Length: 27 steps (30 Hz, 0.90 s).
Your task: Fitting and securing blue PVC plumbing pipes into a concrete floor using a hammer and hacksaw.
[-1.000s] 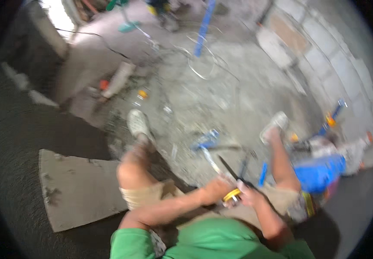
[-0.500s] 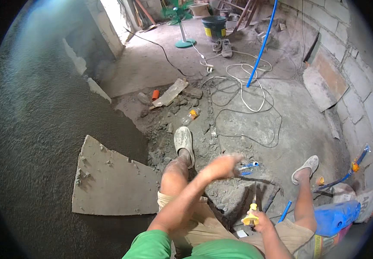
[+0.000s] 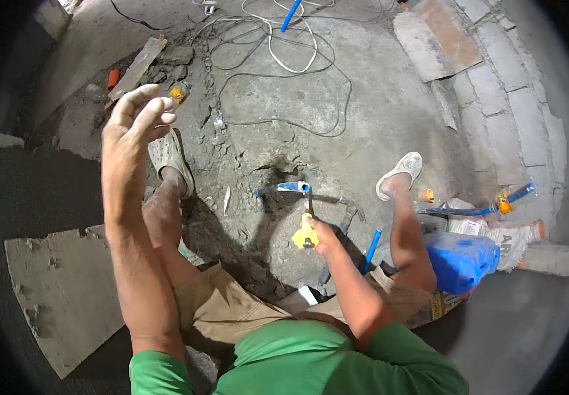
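My right hand (image 3: 324,237) grips a yellow-handled saw (image 3: 305,232), seen nearly edge-on. Its narrow dark blade points away from me and reaches the open end of a short blue pipe (image 3: 291,187); whether they touch, I cannot tell. That pipe, with a white band on it, lies by a dug-out hollow in the broken ground between my feet. My left hand (image 3: 136,125) is raised on the left above my shoe, fingers bent and apart, with nothing in it. A hammer-like tool (image 3: 342,227) with a dark handle lies just right of the saw.
Another blue pipe (image 3: 372,249) stands near my right knee. Beside it are a blue plastic container (image 3: 462,260) and sacks (image 3: 511,243). Loose cables (image 3: 284,76) coil across the floor ahead. A flat board (image 3: 67,289) lies at left; a block wall (image 3: 505,118) rises at right.
My left hand has moved from over the pipe, left and up. My right hand has brought the saw forward to the pipe's end. The view has tilted down and shifted right.
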Each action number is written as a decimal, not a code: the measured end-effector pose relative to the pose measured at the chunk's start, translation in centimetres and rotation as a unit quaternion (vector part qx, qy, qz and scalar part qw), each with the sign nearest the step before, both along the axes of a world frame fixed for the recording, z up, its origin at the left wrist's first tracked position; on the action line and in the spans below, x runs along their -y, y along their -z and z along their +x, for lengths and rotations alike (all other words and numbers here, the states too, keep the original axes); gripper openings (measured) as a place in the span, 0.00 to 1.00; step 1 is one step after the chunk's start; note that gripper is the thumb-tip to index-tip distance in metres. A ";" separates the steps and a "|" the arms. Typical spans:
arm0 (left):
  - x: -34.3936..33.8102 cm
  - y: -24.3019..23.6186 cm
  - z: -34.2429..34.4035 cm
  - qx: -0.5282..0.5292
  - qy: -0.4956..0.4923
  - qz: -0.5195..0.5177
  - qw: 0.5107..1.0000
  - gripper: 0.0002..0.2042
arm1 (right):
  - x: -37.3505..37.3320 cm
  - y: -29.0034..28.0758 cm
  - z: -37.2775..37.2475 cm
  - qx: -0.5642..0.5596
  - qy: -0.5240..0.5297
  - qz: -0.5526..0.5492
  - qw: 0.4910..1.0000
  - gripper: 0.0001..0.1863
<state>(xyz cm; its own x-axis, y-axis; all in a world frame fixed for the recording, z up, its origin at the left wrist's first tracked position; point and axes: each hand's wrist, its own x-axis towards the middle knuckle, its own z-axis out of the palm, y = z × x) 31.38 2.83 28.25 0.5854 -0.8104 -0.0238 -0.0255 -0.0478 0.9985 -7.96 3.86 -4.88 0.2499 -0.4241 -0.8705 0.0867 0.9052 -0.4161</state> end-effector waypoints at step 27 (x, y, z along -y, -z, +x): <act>1.2 6.7 -4.4 0.210 0.561 0.277 0.752 0.17 | 4.2 2.9 -0.8 -0.165 -0.038 0.010 0.986 0.13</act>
<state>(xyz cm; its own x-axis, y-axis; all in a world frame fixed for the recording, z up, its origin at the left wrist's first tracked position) 26.97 1.67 21.58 -0.4080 -0.7338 -0.5433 -0.6672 -0.1666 0.7260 -8.80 -0.33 -7.77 -0.0175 -0.3971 -0.9176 -0.1192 0.9120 -0.3924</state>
